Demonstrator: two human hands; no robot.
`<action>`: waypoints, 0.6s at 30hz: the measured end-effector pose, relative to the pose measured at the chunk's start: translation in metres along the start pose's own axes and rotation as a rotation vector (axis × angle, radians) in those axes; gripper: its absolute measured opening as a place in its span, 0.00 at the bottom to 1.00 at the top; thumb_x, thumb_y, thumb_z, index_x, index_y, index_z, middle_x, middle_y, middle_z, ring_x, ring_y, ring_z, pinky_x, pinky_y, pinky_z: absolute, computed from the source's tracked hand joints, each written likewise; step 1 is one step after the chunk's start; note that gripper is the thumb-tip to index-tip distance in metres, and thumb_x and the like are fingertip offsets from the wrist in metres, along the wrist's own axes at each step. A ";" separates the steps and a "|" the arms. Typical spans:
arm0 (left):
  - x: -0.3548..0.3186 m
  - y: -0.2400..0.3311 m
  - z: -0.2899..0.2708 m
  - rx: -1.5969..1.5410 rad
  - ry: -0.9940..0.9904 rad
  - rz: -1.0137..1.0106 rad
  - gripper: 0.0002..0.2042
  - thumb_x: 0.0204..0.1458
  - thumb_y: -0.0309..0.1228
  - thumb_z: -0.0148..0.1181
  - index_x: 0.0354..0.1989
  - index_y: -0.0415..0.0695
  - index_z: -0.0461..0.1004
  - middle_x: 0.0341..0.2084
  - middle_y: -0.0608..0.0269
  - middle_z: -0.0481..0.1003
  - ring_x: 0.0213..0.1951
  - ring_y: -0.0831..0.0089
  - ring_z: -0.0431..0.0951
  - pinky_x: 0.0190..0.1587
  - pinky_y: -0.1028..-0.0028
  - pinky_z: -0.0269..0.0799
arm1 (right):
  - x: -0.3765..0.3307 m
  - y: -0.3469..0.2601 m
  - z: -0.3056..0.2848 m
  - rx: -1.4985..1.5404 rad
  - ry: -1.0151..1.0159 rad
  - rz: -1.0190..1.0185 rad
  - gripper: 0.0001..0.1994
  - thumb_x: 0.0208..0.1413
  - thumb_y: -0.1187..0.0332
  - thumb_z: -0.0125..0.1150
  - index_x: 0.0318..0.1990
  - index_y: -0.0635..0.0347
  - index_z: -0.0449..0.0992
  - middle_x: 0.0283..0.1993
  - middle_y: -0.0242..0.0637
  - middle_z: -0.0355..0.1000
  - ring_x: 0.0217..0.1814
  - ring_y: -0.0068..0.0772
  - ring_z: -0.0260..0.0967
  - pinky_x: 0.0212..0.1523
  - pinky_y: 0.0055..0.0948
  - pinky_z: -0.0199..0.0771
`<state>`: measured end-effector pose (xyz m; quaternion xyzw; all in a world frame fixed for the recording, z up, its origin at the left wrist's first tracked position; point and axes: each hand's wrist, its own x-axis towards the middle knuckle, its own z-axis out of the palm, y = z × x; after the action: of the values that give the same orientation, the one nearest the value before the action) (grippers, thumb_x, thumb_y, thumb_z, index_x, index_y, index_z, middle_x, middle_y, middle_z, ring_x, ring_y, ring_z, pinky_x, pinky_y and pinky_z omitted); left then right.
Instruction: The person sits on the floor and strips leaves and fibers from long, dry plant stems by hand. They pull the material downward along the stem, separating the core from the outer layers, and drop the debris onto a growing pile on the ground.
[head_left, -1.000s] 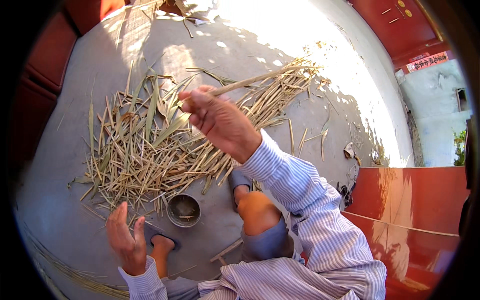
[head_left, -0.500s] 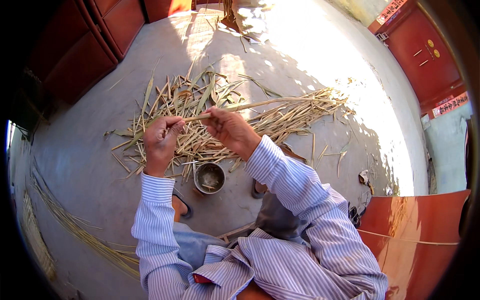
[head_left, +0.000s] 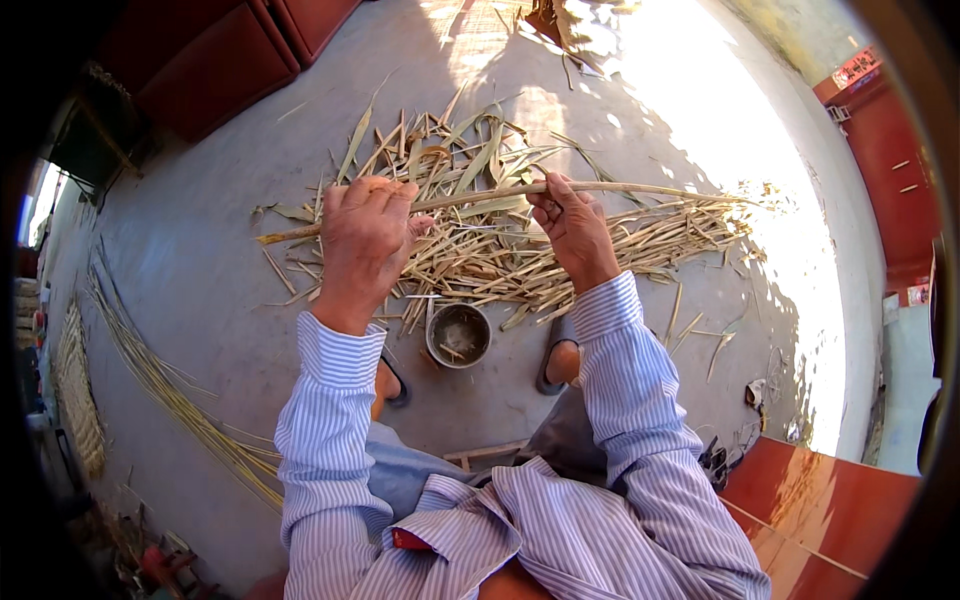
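A long dry plant stalk (head_left: 475,198) stretches crosswise in front of me, tilted a little and held in both hands. My left hand (head_left: 370,240) is wrapped round it near its thick end, which sticks out to the left. Farther right, my right hand (head_left: 578,235) pinches the stalk between thumb and fingers; its thin end runs on to the right. Below the stalk, a heap of cut dry stalks and leaves (head_left: 480,270) covers the floor. Between my feet and the heap stands a round metal bowl (head_left: 486,345) with bits of stalk inside.
A bundle of long thin strips (head_left: 185,400) lies on the floor at left, beside a woven straw piece (head_left: 75,385). Dark red furniture (head_left: 220,70) stands at upper left. Red-brown panels (head_left: 790,490) are at lower right; a red door (head_left: 895,170) is at far right.
My hands have moved apart along the stalk. The left now grips it with its thick end projecting leftward; the right pinches it farther along. The whole view has shifted leftward.
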<state>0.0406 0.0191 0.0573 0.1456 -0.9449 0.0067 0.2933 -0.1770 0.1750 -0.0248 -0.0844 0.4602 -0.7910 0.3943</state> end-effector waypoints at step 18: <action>0.002 0.021 0.080 -0.390 0.112 -0.094 0.14 0.45 0.39 0.70 0.29 0.42 0.74 0.22 0.60 0.74 0.23 0.62 0.73 0.26 0.67 0.67 | -0.006 -0.010 0.022 -0.234 -0.070 -0.132 0.14 0.60 0.60 0.61 0.45 0.62 0.74 0.40 0.37 0.78 0.42 0.26 0.76 0.40 0.20 0.75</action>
<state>-0.0108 0.0306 -0.0069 0.1296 -0.9026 -0.1818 0.3680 -0.1674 0.1669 -0.0030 -0.1873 0.5288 -0.7526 0.3447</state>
